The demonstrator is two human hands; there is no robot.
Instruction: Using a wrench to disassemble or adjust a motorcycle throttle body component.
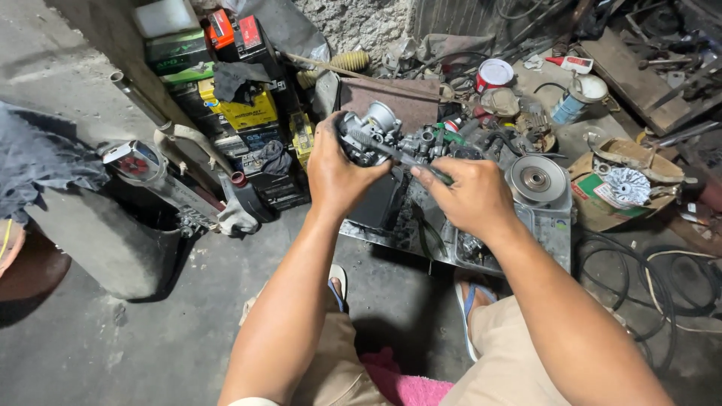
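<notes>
Concrete workshop floor [135, 353], stained and oily; a rough plastered wall [361, 22] behind; clutter on every side. Person seated low, seen from above, knees and sandalled feet at the bottom of the view, a pink cloth [406, 387] between the legs.

Left hand [338, 177] closed around a grey metal carburetor [372, 131]; fingers wrapped over its near side, the part raised above a shallow metal tray [553, 233] on the floor; the carburetor sits at the upper right of that hand, its round cap [382, 115] facing up and away.

Right hand [470, 197] closed on a screwdriver [417, 162]; grip hidden in the fist, shaft running up-left to the carburetor body, tip touching it just beside the left thumb; the two hands near each other, not touching.

Around: stack of old batteries [241, 105] at upper left, dark rag [237, 79] draped over them; a round pulley disc [535, 179] on the tray just right of the right hand; a red-and-white tin [494, 74] behind; black cables [647, 278] coiled on the floor at right; a grey bucket [105, 240] at left.
</notes>
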